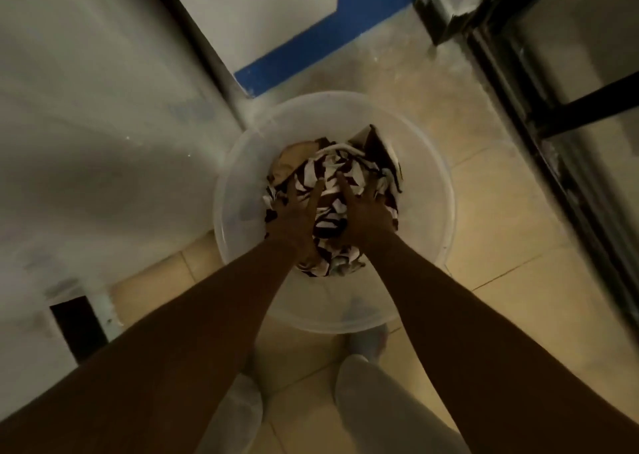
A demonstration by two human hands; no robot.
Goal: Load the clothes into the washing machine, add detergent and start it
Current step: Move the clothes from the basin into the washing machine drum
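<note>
A round translucent plastic basin (428,211) stands on the tiled floor in the middle of the head view. Inside it lies a bundle of clothes (340,177), mostly a dark maroon and white striped garment, with a beige piece (294,158) at the back left. My left hand (295,216) rests on the left side of the bundle, fingers spread and pressing into the cloth. My right hand (363,211) lies on the right side, fingers curled into the fabric. Both arms reach straight down into the basin. No washing machine or detergent is clearly recognisable.
A white appliance or wall panel (86,142) fills the left side, with a dark rectangular opening (77,329) low on it. A blue-and-white wall (311,49) lies ahead. A dark metal-framed glass door (553,107) runs along the right. My feet in light footwear (242,405) stand below the basin.
</note>
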